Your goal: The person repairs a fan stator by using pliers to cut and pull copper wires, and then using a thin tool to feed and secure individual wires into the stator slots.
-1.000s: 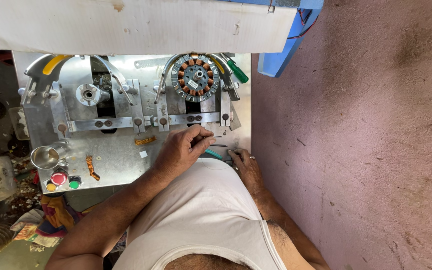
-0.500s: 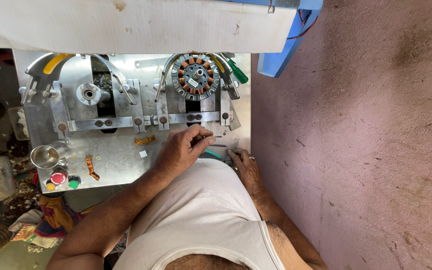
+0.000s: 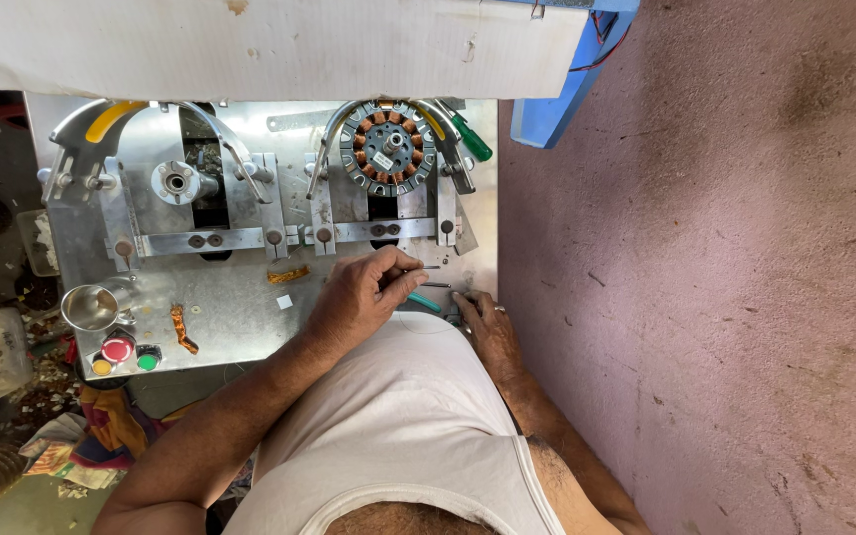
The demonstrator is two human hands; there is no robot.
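Note:
My left hand (image 3: 364, 292) rests on the metal worktable (image 3: 230, 297) with its fingers pinched on a thin metal pin that points to the right. My right hand (image 3: 482, 322) lies at the table's near right corner, fingers curled over a small tool with a teal handle (image 3: 426, 303). Beyond both hands a round motor stator with copper windings (image 3: 386, 147) sits in the right winding fixture. The left fixture (image 3: 175, 183) holds only a bare spindle.
A green-handled screwdriver (image 3: 473, 139) lies beside the stator. A metal cup (image 3: 91, 305), red, green and yellow buttons (image 3: 119, 349) and copper wire scraps (image 3: 182, 327) sit at the table's left. A white board (image 3: 269, 45) spans the far side; a blue stand (image 3: 557, 99) is at the right.

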